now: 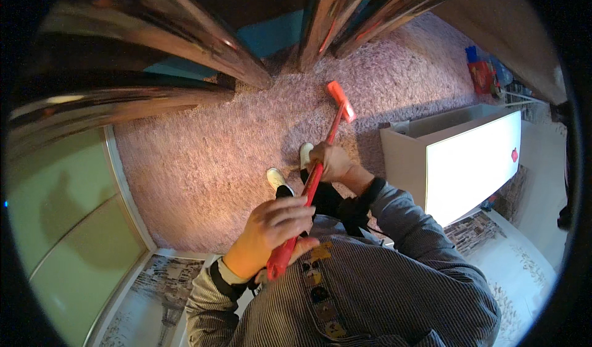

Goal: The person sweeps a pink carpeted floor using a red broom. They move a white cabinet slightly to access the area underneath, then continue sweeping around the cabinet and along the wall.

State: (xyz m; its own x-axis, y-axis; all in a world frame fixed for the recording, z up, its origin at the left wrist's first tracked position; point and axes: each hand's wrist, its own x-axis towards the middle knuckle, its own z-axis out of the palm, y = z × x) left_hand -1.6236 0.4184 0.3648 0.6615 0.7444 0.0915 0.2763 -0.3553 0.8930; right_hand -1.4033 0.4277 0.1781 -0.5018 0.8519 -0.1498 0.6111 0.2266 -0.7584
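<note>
A red long-handled tool (334, 132) with a short T-shaped head slants across the view, its head reaching out over the pink shag carpet (194, 162). My right hand (333, 162) is closed around the handle partway along it. Nearer my body, my left hand (273, 229) holds the thick red grip loosely, its fingers laid across and the thumb on the other side. The grip's end sticks out below that hand. Whether the head touches the carpet cannot be told.
Dark glossy wooden posts (222, 46) rise along the far side. To the right stands a white box-like piece of furniture (471, 162) with an open top. Red and blue items (483, 76) lie beyond it. Pale green panels (69, 208) line the left. My shoes (276, 178) are on the carpet.
</note>
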